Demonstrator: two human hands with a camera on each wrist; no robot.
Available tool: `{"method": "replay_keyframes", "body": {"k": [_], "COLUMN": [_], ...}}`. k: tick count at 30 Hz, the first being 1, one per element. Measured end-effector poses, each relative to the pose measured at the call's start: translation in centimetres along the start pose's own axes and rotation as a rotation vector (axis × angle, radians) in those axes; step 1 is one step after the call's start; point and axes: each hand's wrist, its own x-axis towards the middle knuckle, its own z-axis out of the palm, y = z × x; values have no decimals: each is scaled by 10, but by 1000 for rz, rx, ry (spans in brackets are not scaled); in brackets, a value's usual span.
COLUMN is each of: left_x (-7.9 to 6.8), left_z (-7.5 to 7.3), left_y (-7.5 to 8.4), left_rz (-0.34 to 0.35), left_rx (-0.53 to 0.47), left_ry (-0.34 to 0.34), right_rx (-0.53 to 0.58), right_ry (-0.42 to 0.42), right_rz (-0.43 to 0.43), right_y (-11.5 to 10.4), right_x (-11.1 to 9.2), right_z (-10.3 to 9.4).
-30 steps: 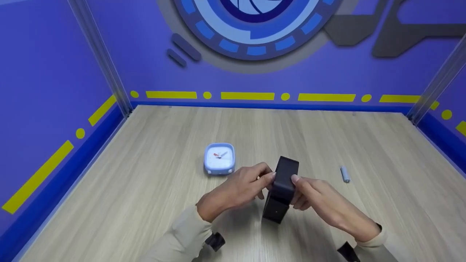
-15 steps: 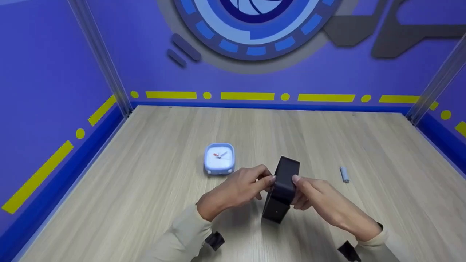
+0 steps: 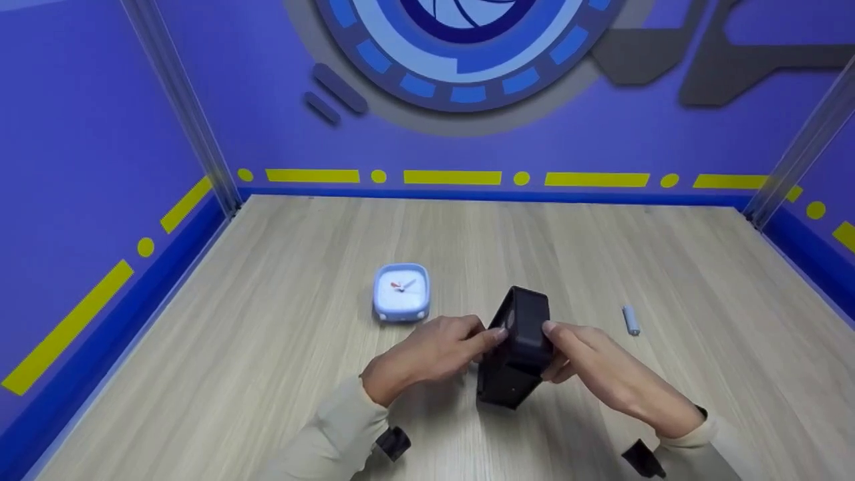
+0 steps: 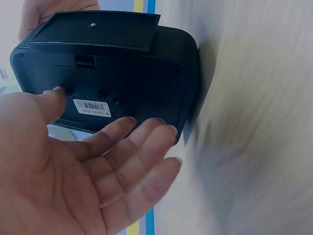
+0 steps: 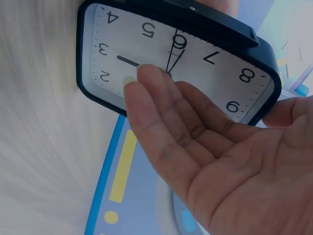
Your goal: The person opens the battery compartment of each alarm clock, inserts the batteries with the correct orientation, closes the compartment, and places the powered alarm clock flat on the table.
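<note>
A black alarm clock (image 3: pixel 531 321) stands on its side edge, slightly above or on the table; I cannot tell which. My right hand (image 3: pixel 604 367) holds it, thumb at the rim and fingers against the white numbered dial (image 5: pixel 146 49), as the right wrist view shows. My left hand (image 3: pixel 431 351) is at the clock's back (image 4: pixel 151 78), its thumb touching beside a small knob near the battery cover outline. The other left fingers extend loosely along the back's edge. A white barcode label (image 4: pixel 92 107) shows there. The battery compartment's inside is hidden.
A small light-blue clock (image 3: pixel 401 292) lies face up left of the hands. One pale blue battery (image 3: pixel 631 321) lies on the wooden table (image 3: pixel 320 267) to the right. Blue panels (image 3: pixel 461 150) border the table at the back and sides.
The black clock has turned a little, showing more of its back side. My left hand has dropped slightly along it, and my right thumb has shifted to the rim's right edge.
</note>
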Motion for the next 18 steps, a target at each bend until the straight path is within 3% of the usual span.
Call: {"method": "replay_keyframes", "body": {"k": [10, 18], "left_x": [-4, -3], "left_z": [4, 11], "left_y": [-2, -1], "left_rz": [-80, -88], "left_rx": [6, 26], "left_ry": [-26, 14], "right_rx": [-154, -228], "right_ry": [34, 108], "right_rz": [-73, -29], "right_y": [-4, -10], "right_x": [-5, -9], "right_z": [-8, -13]}}
